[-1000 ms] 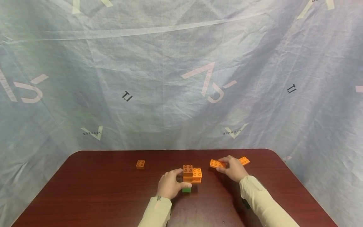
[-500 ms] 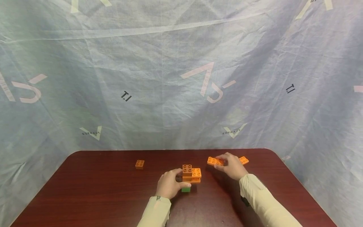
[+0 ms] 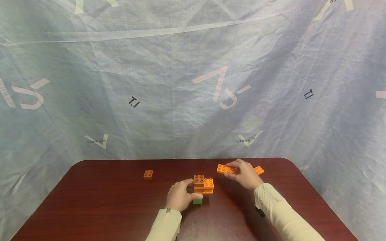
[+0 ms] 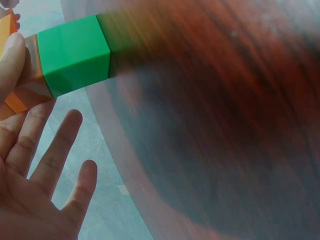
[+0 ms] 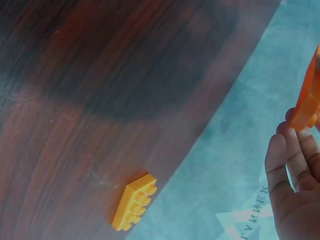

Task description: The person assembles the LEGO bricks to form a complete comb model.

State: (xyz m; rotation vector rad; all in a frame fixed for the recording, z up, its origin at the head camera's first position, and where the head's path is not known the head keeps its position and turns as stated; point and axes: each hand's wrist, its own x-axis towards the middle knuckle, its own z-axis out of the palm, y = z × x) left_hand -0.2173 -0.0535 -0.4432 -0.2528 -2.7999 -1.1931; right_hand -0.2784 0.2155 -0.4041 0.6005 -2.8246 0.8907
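Note:
My left hand (image 3: pixel 180 195) grips a small stack of toy building bricks between thumb and fingers. At the stack's bottom is a green brick (image 4: pixel 75 55), which stands on the table; above it come brown and orange layers, topped by a brown brick (image 3: pixel 199 180) at the left end. In the right half of the head view, my right hand (image 3: pixel 245 174) pinches a flat orange brick (image 3: pixel 223 168) with its studs up. The right wrist view shows that orange brick (image 5: pixel 306 100) at its right edge, partly cut off, held up over the table.
A brown brick (image 3: pixel 148 174) lies at the back left of the dark red wooden table (image 3: pixel 105 201). Another flat orange brick (image 5: pixel 135 202) lies behind the right hand, near the table's back edge. A grey printed cloth (image 3: pixel 169 117) hangs behind.
My right hand has moved left and slightly up in the head view, with the orange brick in its fingers. The left hand and its stack have stayed in place.

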